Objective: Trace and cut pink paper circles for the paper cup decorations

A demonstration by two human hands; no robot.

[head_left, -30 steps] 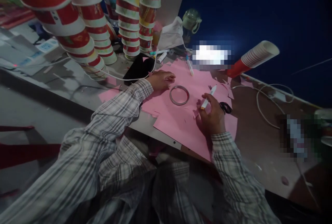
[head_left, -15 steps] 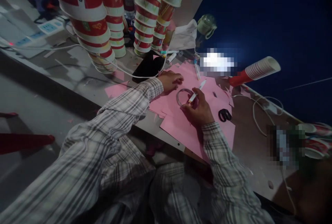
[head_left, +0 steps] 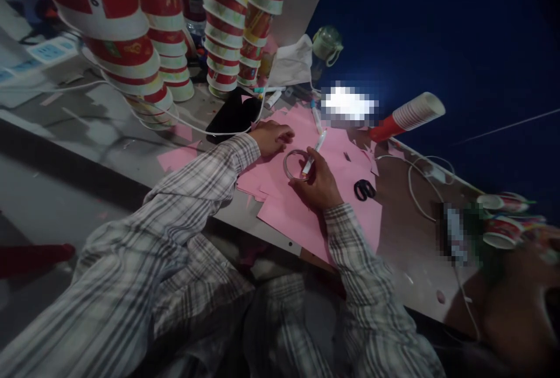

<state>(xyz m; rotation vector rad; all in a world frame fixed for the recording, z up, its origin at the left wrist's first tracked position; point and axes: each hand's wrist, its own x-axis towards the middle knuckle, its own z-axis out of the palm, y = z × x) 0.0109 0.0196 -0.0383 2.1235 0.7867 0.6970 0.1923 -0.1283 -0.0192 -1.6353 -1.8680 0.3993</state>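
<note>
My right hand (head_left: 318, 182) is closed round a white marker (head_left: 308, 164), tilted over the pink paper. Its thumb side touches a thin greyish ring (head_left: 287, 163) that lies on the paper. To the left of the ring, my left hand (head_left: 273, 137) rests on the pink sheets (head_left: 280, 209) with loosely bent fingers apart and nothing visible in them. Black looped handles (head_left: 364, 190), like those of scissors, lie right of my right hand. A second marker (head_left: 315, 116) lies behind the ring.
Tall stacks of red-and-white paper cups (head_left: 223, 34) rise at the back left, near a black flat device (head_left: 234, 115) crossed by a white cable. Another cup stack (head_left: 411, 115) leans at the right. A person's arm (head_left: 516, 302) shows at the right edge, near cups (head_left: 503, 232).
The whole view has shifted, so things appear farther left. My right hand still has the marker beside the ring, and my left hand stays on the paper.
</note>
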